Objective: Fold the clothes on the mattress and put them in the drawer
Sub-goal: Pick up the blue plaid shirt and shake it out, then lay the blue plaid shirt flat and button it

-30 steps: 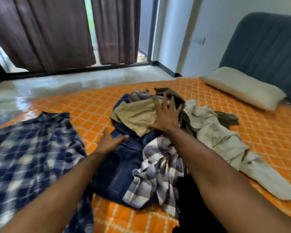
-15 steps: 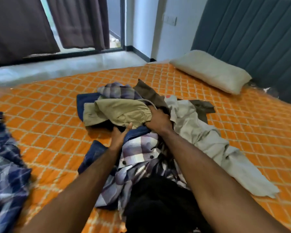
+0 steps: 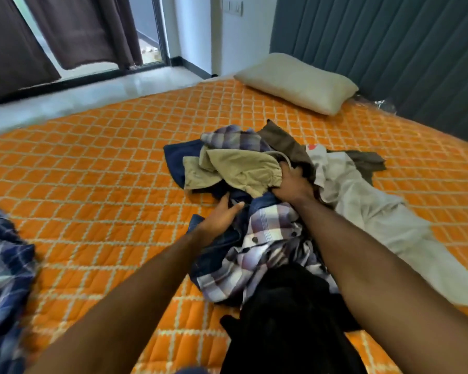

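A jumbled pile of clothes [image 3: 268,211] lies near the middle of an orange quilted mattress [image 3: 106,171]. On top, toward the far side, sits a khaki garment [image 3: 235,171]; the right hand [image 3: 292,184] grips its bunched right edge with fingers curled into the cloth. Just nearer and to the left, the left hand [image 3: 222,214] rests on dark blue denim [image 3: 216,255], fingers fairly straight with the thumb apart, holding nothing that can be seen. A purple and white plaid shirt [image 3: 265,244] lies between the two forearms, and a black garment [image 3: 289,314] spreads at the near end of the pile. A pale grey garment [image 3: 376,220] trails off to the right, with a dark brown piece [image 3: 287,144] at the far edge. A blue plaid shirt [image 3: 3,265], blurred, lies apart at the near left. A cream pillow [image 3: 297,82] rests at the far right against a grey-blue padded headboard [image 3: 389,49]. Brown curtains [image 3: 79,28] hang at far left.
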A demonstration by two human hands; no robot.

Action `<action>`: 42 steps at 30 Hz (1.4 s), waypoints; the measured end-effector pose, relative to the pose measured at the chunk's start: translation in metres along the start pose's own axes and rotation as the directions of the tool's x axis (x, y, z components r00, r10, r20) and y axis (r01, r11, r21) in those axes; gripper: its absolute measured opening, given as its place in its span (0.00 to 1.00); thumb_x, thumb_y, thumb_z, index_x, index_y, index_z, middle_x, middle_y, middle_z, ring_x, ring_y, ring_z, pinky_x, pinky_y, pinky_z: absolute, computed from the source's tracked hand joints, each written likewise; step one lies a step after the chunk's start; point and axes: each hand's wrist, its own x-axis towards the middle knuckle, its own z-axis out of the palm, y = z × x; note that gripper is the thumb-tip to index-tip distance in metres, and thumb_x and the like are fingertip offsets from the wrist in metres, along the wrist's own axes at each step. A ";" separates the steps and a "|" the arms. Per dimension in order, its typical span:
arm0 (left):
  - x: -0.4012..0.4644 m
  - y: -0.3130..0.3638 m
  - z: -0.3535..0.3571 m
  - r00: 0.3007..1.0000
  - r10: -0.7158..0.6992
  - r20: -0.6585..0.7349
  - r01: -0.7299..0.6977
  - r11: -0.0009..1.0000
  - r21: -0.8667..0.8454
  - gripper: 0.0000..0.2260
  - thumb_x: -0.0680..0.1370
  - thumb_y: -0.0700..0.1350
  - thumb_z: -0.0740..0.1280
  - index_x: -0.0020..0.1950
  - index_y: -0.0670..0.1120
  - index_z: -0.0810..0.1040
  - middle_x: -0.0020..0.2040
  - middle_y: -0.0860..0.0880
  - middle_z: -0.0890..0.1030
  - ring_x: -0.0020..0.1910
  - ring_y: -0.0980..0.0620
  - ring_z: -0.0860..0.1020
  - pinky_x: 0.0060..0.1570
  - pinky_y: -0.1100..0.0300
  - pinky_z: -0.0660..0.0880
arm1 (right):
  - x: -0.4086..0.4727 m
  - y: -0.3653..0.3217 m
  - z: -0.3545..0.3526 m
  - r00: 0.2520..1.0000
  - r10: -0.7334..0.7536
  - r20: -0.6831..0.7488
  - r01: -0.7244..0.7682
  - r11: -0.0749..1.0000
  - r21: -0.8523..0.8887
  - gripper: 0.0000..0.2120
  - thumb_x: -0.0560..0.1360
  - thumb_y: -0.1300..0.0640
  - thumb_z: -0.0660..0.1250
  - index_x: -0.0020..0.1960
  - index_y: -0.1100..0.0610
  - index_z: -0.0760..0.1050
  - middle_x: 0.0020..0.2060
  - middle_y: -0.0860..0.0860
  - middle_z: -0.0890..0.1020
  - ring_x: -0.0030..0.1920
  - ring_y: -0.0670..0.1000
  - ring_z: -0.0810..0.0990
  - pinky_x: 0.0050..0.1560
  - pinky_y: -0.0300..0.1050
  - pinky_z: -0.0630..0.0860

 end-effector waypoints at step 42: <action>-0.409 -0.204 -0.303 0.822 -0.039 -0.568 0.449 0.659 0.604 0.31 0.80 0.61 0.66 0.78 0.49 0.62 0.79 0.45 0.58 0.76 0.39 0.60 0.71 0.37 0.63 | -0.321 -0.351 0.145 0.614 -0.619 0.490 0.488 0.785 0.380 0.28 0.83 0.42 0.63 0.73 0.62 0.69 0.64 0.61 0.77 0.57 0.59 0.77 0.56 0.52 0.73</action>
